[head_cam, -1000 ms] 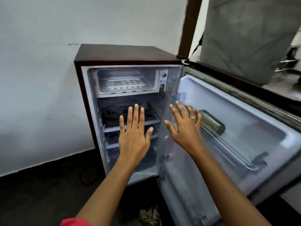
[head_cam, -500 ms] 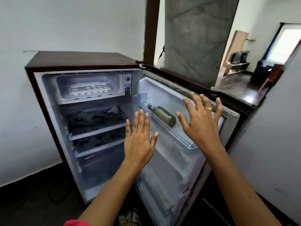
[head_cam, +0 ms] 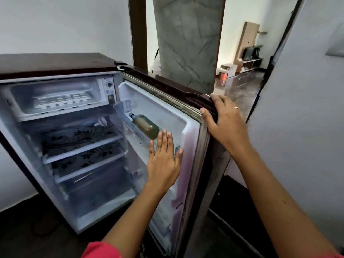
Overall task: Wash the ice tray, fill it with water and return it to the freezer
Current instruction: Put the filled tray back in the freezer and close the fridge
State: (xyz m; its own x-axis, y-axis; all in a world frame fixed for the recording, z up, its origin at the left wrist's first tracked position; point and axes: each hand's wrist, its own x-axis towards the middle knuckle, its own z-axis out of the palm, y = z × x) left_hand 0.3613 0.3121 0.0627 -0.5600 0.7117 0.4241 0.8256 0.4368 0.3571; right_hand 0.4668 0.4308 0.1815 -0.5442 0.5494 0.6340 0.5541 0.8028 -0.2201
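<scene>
**Door Held Wide, Tray Not Yet Fetched**

The right hand (head_cam: 226,125) clasped the top outer corner of the fridge door (head_cam: 167,105). Its thumb lay on the inner gasket and its fingers went over the edge, most likely to keep the door steady and open. At centre frame the left hand (head_cam: 163,161) was released and flat, fingers straight and together, holding nothing. It was raised before the door shelf (head_cam: 137,134), just below the bottle (head_cam: 146,126) lying there; whether it touched the shelf could not be told.

The ice tray (head_cam: 61,101) sat inside the freezer compartment (head_cam: 22,90) at upper left, well apart from both hands, so fetching it looked not yet begun. The compartment's mouth stood unblocked, leaving the left hand a free path up and leftward. The door's free edge stood near the wall (head_cam: 307,127) at right, with little room to swing wider.
</scene>
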